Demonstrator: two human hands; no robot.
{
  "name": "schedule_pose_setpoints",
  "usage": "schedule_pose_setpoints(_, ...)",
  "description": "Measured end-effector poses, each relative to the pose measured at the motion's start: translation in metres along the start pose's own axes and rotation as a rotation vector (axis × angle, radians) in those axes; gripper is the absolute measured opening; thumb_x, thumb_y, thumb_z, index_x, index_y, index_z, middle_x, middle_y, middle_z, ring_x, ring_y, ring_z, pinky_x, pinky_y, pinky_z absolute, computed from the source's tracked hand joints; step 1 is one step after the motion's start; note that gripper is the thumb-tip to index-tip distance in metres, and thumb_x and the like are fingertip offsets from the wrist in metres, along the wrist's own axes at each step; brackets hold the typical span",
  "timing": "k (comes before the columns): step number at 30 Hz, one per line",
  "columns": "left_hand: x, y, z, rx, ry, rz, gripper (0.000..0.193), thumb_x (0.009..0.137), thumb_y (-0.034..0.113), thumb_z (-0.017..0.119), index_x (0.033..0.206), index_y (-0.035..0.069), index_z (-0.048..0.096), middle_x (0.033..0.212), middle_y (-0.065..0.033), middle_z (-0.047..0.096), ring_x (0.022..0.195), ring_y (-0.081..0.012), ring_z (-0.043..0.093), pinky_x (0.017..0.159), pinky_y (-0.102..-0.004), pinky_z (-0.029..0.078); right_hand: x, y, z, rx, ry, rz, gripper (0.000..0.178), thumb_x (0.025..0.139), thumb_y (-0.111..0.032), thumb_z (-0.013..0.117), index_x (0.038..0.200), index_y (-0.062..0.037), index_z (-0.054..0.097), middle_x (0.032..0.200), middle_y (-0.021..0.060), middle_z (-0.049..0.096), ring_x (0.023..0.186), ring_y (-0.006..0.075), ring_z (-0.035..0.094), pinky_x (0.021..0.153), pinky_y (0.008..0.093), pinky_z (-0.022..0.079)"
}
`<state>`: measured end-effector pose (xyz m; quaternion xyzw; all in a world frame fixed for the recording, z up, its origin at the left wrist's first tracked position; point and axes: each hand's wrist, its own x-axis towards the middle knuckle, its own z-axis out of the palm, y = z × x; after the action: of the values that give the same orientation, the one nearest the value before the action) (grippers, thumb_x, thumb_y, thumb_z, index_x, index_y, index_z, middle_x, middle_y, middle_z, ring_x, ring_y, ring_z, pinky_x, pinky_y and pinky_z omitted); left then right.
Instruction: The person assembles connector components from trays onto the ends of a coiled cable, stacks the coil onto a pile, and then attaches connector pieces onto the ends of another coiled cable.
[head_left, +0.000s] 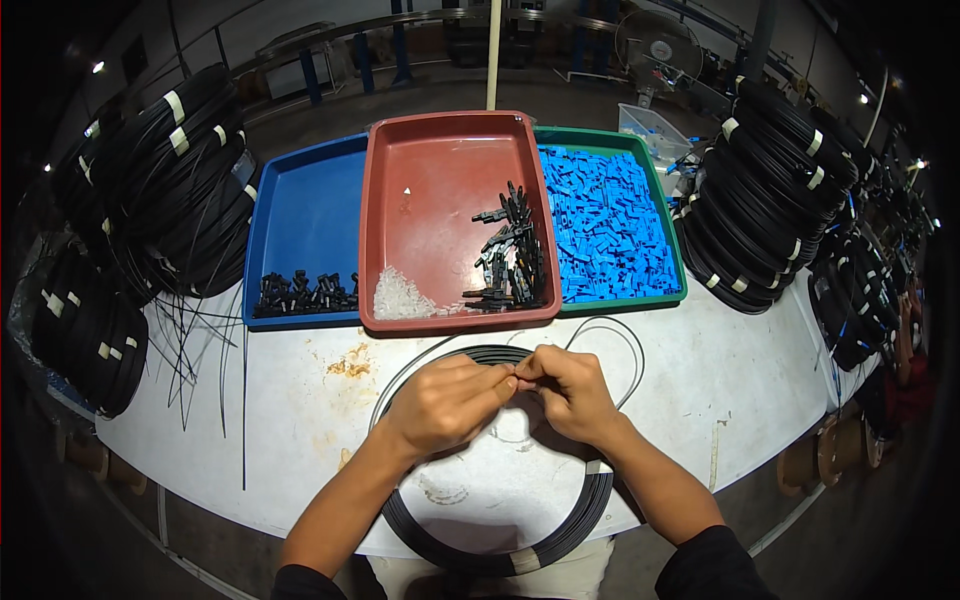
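Over the far side of a coil of thin black cable (450, 550), my left hand (448, 400) and my right hand (570, 395) meet with fingertips pinched together. A loose loop of the cable (640, 360) rises beyond the coil and runs back to my right hand, which is closed on it. My left hand's fingers are closed too; whatever small thing lies between the fingertips is hidden. The coil rests at the table's near edge, bound with pale tape (525, 560).
Beyond my hands stand a blue tray (300, 210) with small black parts, a red tray (440, 200) with black connectors and clear pieces, and a green tray (665, 230) full of blue parts. Stacked black cable coils flank the white table (290, 410) on the left (180, 190) and right (770, 190).
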<state>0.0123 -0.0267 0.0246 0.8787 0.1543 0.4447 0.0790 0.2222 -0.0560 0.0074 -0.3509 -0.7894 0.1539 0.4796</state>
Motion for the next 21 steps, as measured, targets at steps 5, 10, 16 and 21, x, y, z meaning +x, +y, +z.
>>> schedule_pose_setpoints(5,0.002,0.003,0.0,-0.186,0.025,-0.234,0.026,0.069,-0.006,0.078,0.094,-0.003,0.076,0.09,-0.0172,0.076,0.07,-0.0252,0.073,0.066,-0.0329,0.059,0.007,-0.002,-0.004,-0.064,-0.008,-0.127,0.025,0.067,0.015,0.066,0.088,0.0043,0.06,0.088,0.016,0.067,0.072,0.0285,0.063,0.066,0.0379,0.051)
schedule_pose_setpoints(10,0.001,0.005,0.0,-0.216,0.01,-0.269,0.022,0.071,-0.006,0.078,0.092,-0.002,0.077,0.089,-0.0168,0.077,0.07,-0.025,0.073,0.067,-0.0329,0.059,0.005,-0.006,-0.009,-0.23,-0.048,-0.239,0.024,0.066,0.012,0.068,0.086,0.0016,0.059,0.089,0.0141,0.066,0.071,0.029,0.062,0.066,0.0386,0.049)
schedule_pose_setpoints(16,0.004,0.003,-0.001,0.03,-0.025,0.045,0.025,0.07,-0.008,0.077,0.094,-0.004,0.075,0.093,-0.0164,0.077,0.072,-0.0251,0.074,0.066,-0.0333,0.06,0.005,-0.001,0.0,0.047,0.01,0.025,0.022,0.069,0.011,0.065,0.086,0.0001,0.056,0.079,0.0162,0.063,0.072,0.0324,0.061,0.067,0.0394,0.049)
schedule_pose_setpoints(21,0.006,0.01,0.001,-0.351,0.078,-0.461,0.014,0.076,-0.004,0.077,0.09,-0.005,0.078,0.088,-0.017,0.078,0.076,-0.0212,0.077,0.073,-0.0287,0.062,0.01,-0.01,-0.009,-0.307,0.029,-0.388,0.025,0.065,0.016,0.062,0.086,0.0048,0.057,0.085,0.015,0.065,0.069,0.03,0.061,0.067,0.0391,0.05)
